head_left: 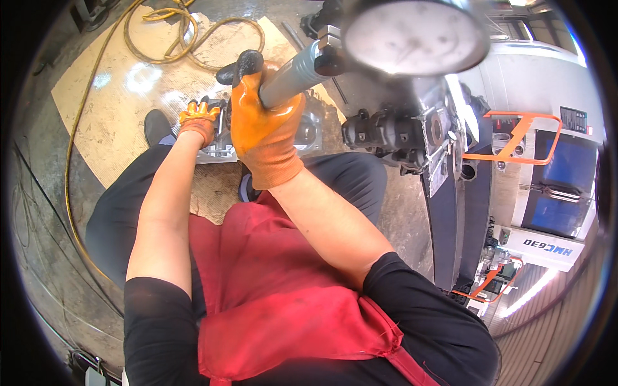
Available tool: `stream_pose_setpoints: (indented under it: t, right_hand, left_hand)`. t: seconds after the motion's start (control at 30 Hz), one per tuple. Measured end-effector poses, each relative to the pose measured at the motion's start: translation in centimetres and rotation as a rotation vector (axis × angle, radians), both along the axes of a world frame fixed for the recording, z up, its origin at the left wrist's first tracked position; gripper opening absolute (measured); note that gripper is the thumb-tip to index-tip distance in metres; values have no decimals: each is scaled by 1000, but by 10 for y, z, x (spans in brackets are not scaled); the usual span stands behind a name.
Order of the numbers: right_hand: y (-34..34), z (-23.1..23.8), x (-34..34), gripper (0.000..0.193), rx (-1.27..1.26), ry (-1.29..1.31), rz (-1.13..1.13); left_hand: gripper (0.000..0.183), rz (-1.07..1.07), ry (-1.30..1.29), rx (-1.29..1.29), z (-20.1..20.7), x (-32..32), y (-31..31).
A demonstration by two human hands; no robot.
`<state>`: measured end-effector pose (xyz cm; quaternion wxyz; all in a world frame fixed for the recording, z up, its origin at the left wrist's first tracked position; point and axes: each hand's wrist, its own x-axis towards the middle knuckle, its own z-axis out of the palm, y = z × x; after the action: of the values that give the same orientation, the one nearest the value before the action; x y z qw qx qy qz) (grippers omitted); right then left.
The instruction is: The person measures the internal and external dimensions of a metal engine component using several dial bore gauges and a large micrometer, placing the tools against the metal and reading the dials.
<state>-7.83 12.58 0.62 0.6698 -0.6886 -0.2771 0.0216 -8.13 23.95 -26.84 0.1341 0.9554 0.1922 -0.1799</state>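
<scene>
My right hand (270, 125), in an orange glove with dark fingertips, is raised in front of me. Its fingers wrap round the thick grey-blue handle (293, 76) of a tool with a wide, round, pale face (415, 37). That face is close and blurred, so the tool's exact kind does not show. Lower down and to the left, my left hand (199, 122), in the same kind of glove, has its fingers bent at the edge of a silver metal housing (309, 132). The housing lies between my legs, partly covered by my right hand and wrist.
A tan floor sheet (103, 122) lies beneath, with a yellow hose (132, 48) looped across its far part. To the right, dark metal castings (386, 132) are close by, near an orange frame (553, 138). Beyond stands a large white machine (534, 77).
</scene>
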Motion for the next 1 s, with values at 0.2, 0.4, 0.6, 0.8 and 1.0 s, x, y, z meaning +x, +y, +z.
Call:
stream_pose_setpoints:
  t: [0.2,0.4,0.6,0.8,1.0]
  right_hand:
    - [-2,-6,0,13,66,-5,-2]
    - [-1,-12,0,11,131,31,30]
    - [-2,-10,-1,12,108,-11,23]
    - [-1,-3,-3,15,36,-65,-17]
    - [-2,0,-5,17,32,8,-27]
  left_hand:
    - [56,-50,63,40,38,-7,-6]
    - [55,-14,-17,47,-23,-3,-1]
    - [52,-12,2,37,-27,-2,-2]
    - [51,-28,-26,21,-24,-1,2]
    - [56,-36,-37,50,-8,-4,-2]
